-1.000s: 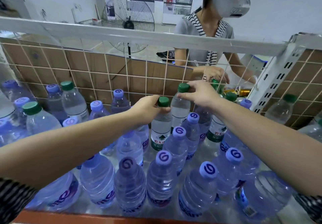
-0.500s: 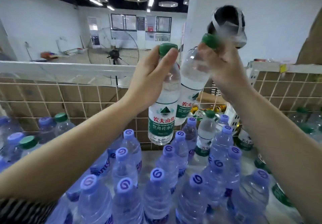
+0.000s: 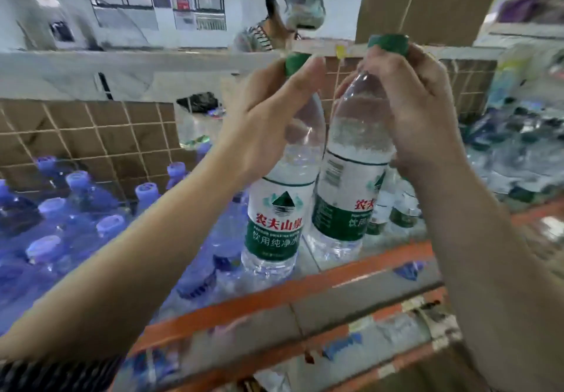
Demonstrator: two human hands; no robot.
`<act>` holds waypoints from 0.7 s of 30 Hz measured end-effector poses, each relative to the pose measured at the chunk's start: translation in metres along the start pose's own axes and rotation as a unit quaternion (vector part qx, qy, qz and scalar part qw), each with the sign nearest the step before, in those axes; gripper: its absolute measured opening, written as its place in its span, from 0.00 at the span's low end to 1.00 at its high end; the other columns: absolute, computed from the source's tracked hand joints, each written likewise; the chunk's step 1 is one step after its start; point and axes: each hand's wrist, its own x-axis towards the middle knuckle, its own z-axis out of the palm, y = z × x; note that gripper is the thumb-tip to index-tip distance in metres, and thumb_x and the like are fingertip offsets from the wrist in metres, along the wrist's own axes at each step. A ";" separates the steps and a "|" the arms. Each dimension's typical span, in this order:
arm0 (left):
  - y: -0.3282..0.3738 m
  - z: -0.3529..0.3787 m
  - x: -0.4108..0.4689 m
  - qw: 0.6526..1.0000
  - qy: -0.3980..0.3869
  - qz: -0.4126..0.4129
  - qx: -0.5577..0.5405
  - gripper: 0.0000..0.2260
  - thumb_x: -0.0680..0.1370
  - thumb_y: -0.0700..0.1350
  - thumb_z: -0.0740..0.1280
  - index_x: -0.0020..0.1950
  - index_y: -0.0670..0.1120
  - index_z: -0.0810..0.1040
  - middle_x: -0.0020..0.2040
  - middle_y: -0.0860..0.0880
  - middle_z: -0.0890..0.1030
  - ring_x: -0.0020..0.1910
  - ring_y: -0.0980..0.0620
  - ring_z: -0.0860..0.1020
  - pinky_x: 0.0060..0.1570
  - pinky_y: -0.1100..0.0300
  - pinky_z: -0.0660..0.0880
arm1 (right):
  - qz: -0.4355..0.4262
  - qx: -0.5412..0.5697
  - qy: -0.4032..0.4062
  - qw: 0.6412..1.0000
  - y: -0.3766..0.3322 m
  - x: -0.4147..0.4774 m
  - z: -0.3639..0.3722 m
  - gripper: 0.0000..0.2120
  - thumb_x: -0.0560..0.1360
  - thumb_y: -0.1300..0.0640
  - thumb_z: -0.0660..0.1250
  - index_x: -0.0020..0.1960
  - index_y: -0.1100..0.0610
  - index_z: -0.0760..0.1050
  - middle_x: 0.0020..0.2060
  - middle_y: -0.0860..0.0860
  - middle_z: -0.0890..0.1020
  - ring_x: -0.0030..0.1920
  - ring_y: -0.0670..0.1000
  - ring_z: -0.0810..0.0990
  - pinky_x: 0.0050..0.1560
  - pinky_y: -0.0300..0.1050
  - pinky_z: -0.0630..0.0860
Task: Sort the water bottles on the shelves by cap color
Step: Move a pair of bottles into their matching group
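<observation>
Green-capped left bottle (image 3: 282, 208) is gripped at its neck by the left hand (image 3: 268, 123). The right hand (image 3: 418, 110) grips the green-capped right bottle (image 3: 351, 178) likewise. Both hang side by side over the shelf (image 3: 305, 289), where blue-capped bottles (image 3: 76, 208) stand at left.

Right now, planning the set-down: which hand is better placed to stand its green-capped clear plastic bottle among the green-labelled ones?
Probably right: the right hand grips its green-capped clear bottle beside the standing green-labelled bottles; the left hand holds its twin bottle nearer the purple-capped bottles.
</observation>
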 end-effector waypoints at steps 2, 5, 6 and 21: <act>-0.012 0.046 -0.006 1.000 -0.001 -0.012 -0.022 0.15 0.80 0.51 0.61 0.46 0.38 0.74 0.32 0.48 0.79 0.31 0.46 0.77 0.32 0.53 0.73 | 0.006 -0.013 0.017 1.000 0.001 -0.018 -0.046 0.08 0.77 0.54 0.65 0.42 0.57 0.77 0.38 0.60 0.79 0.37 0.53 0.81 0.37 0.44 0.79; -0.035 0.114 -0.020 0.998 -0.006 -0.029 -0.046 0.12 0.79 0.53 0.63 0.43 0.45 0.74 0.32 0.49 0.80 0.31 0.47 0.78 0.31 0.56 0.76 | 0.020 -0.040 0.038 0.998 0.006 -0.046 -0.110 0.07 0.75 0.52 0.66 0.42 0.55 0.77 0.36 0.55 0.80 0.36 0.52 0.82 0.37 0.45 0.80; -0.043 0.135 -0.023 0.998 -0.007 -0.032 -0.049 0.13 0.79 0.54 0.63 0.43 0.45 0.74 0.32 0.50 0.80 0.32 0.47 0.79 0.33 0.54 0.77 | 0.028 -0.048 0.042 0.998 0.008 -0.055 -0.129 0.08 0.75 0.51 0.66 0.42 0.55 0.77 0.35 0.54 0.81 0.36 0.52 0.82 0.38 0.45 0.80; -0.130 0.343 -0.006 0.995 -0.076 -0.058 -0.032 0.15 0.81 0.55 0.60 0.40 0.48 0.75 0.35 0.45 0.80 0.34 0.46 0.78 0.35 0.49 0.73 | 0.106 -0.156 0.134 0.973 0.073 -0.111 -0.331 0.18 0.78 0.50 0.65 0.48 0.67 0.73 0.40 0.67 0.77 0.42 0.69 0.77 0.44 0.68 0.75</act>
